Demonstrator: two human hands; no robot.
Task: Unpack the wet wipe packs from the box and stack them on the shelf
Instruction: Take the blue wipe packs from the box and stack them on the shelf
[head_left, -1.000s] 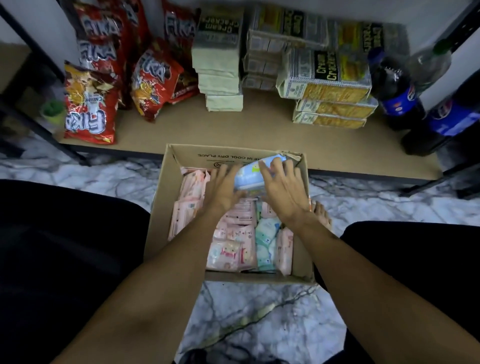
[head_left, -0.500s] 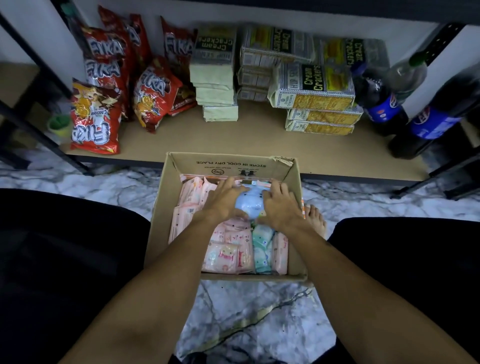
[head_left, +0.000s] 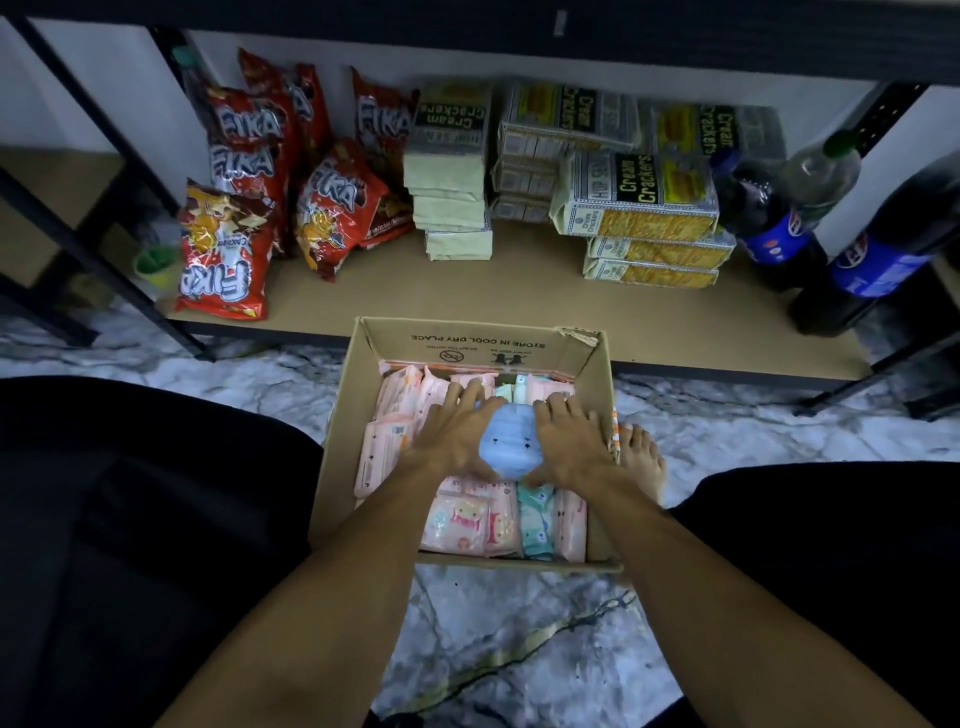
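Two hands are seen inside an open cardboard box (head_left: 478, 343) that stands on the marble floor (head_left: 519, 649), its far wall just short of the front edge of the low shelf (head_left: 519, 291). A blue wet wipe pack (head_left: 511, 441) is pressed between them, lying on top of the packs below and near the middle of the box. The left hand (head_left: 457, 441) is laid against the pack's left side and the right hand (head_left: 569, 447) against its right side. The fingers of both are spread and nearly straight, and the thumbs are set at the pack's near edge. Pink wet wipe packs (head_left: 457, 525) and a green pack (head_left: 537, 525) are packed tightly up to the box walls. A bare foot (head_left: 641, 457) is placed just beside the right wall. On the shelf, red Fika snack bags (head_left: 223, 260) are leaned at the left, cream cracker packs (head_left: 639, 197) are stacked from the middle to the right, and cola bottles (head_left: 774, 228) are stood at the right end. A bare strip of board is left open along the shelf's front edge, directly beyond the box.
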